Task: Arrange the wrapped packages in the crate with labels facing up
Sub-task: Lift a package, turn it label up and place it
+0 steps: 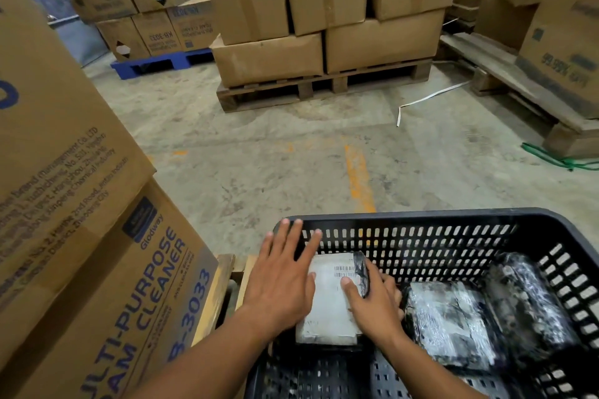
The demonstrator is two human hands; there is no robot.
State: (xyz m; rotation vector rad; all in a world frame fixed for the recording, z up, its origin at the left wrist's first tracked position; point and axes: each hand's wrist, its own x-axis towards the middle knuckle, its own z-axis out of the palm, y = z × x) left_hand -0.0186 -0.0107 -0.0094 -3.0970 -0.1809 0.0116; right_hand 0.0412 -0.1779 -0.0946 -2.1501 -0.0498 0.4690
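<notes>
A black slotted plastic crate point(421, 220) fills the lower right of the head view. At its left end lies a wrapped package point(330, 301) with its white barcode label facing up. My left hand point(282, 278) lies flat over the package's left edge and the crate rim, fingers spread. My right hand point(376, 301) grips the package's right side, thumb on the label and fingers down its side. Two more black-wrapped packages lie to the right: one point(450, 324) in the middle, another point(525, 304) against the right wall.
Stacked cartons printed "MULTI-PURPOSE FOAM CLEANER" point(97, 253) stand close on my left. Across the concrete floor are a wooden pallet of brown boxes point(324, 42), a blue pallet point(162, 63) at the back left and another wooden pallet point(518, 84) on the right.
</notes>
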